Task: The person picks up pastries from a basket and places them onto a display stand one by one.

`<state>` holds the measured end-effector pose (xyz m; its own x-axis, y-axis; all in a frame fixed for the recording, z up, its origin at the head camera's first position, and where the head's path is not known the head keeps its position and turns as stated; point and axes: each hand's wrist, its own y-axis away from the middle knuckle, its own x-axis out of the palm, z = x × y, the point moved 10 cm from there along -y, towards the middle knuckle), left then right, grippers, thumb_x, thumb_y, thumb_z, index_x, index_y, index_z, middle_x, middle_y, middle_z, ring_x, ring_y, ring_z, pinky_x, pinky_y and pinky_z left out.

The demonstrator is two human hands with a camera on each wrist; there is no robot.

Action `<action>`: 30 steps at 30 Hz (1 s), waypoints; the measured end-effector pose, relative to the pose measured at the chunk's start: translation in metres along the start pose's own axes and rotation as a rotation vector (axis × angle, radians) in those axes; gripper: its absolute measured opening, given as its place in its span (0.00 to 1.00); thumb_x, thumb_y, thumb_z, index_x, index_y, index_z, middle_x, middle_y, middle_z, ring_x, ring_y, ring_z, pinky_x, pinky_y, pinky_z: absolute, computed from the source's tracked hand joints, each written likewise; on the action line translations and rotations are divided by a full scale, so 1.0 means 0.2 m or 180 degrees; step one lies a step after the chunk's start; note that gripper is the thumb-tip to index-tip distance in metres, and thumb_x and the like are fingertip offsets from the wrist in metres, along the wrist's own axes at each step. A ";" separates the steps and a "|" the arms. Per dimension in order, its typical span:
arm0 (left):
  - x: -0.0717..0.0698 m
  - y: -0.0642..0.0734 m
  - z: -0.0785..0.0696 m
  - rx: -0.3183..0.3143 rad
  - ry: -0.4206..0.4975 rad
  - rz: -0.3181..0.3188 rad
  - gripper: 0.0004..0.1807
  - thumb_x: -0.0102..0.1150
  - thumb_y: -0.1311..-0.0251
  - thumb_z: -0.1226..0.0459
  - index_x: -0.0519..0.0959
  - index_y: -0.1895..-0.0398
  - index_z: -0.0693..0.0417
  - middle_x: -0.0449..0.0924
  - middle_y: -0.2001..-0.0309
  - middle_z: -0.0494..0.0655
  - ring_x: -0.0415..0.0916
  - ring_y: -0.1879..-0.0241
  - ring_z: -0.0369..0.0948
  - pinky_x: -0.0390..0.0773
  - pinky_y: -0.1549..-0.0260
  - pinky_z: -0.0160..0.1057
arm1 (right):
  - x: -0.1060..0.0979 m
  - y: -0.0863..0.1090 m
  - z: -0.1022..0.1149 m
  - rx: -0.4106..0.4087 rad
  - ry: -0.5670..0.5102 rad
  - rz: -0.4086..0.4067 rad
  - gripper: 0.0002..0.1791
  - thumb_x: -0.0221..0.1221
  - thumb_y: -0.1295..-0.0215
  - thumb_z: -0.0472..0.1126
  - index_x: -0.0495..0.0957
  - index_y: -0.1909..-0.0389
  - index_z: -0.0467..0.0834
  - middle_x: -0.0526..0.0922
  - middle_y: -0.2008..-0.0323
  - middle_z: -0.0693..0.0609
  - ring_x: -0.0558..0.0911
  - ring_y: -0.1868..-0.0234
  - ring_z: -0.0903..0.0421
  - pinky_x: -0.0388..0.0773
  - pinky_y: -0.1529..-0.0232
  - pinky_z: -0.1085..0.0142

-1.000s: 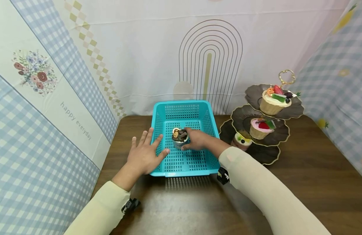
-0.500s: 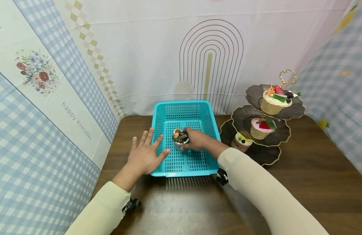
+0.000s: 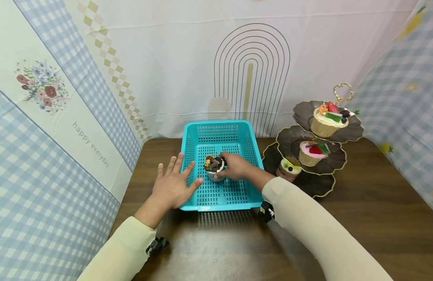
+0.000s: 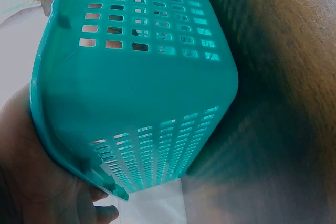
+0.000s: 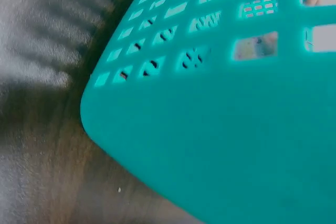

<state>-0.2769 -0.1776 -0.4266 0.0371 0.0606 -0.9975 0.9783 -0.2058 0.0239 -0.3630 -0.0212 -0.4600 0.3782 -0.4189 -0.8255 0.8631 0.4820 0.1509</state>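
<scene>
In the head view a turquoise plastic basket (image 3: 216, 208) with slotted walls stands on the brown table. My right hand (image 3: 234, 167) reaches over its right side and grips a small cupcake (image 3: 214, 165) with a dark chocolate top and a pale cup. Whether the cupcake touches the basket floor I cannot tell. Fingers spread, my left hand (image 3: 172, 185) rests on the basket's left rim. In the left wrist view the left hand (image 4: 39, 166) lies against the basket rim (image 4: 34, 95). The right wrist view shows mostly the basket's outer wall (image 5: 220, 129), which hides the right hand's grip.
A three-tier stand (image 3: 355, 130) with a gold ring handle is at the right. It bears a fruit-topped cupcake (image 3: 327, 124), a pink-topped cupcake (image 3: 310, 155) and, low down, a cup dessert (image 3: 288, 171). Cloth with patterns covers the back and sides.
The cupcake in my right hand has shifted slightly to the left and towards me, and its top has turned a little. My left hand has stayed on the rim.
</scene>
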 end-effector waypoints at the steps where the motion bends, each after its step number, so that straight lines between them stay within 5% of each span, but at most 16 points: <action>1: 0.00 0.00 0.00 -0.0002 -0.0001 -0.0005 0.44 0.14 0.45 0.27 0.48 0.27 0.32 0.28 0.26 0.49 0.28 0.29 0.49 0.33 0.37 0.63 | -0.01 0.00 0.00 -0.0017 -0.0054 -0.0027 0.41 0.70 0.51 0.55 0.65 0.38 0.44 0.77 0.52 0.50 0.78 0.55 0.55 0.75 0.57 0.61; 18: -0.01 0.00 -0.01 0.0016 0.0012 -0.0018 0.46 0.13 0.46 0.26 0.50 0.27 0.34 0.30 0.26 0.50 0.29 0.29 0.50 0.31 0.38 0.64 | -0.17 0.13 -0.01 -0.0196 -0.0992 -0.0373 0.43 0.73 0.55 0.51 0.68 0.38 0.42 0.77 0.48 0.51 0.77 0.49 0.56 0.75 0.53 0.62; 30: -0.02 0.01 -0.01 0.0018 -0.0009 -0.0028 0.47 0.13 0.46 0.26 0.52 0.27 0.35 0.30 0.26 0.50 0.31 0.28 0.51 0.33 0.38 0.64 | -0.28 0.29 0.00 -0.0112 -0.0925 -0.0549 0.47 0.70 0.55 0.59 0.64 0.34 0.46 0.78 0.47 0.52 0.77 0.48 0.56 0.76 0.55 0.60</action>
<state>-0.2748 -0.1757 -0.4232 0.0279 0.0597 -0.9978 0.9774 -0.2109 0.0147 -0.3348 0.0306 -0.4046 0.3115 -0.6960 -0.6470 0.9125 0.4091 -0.0007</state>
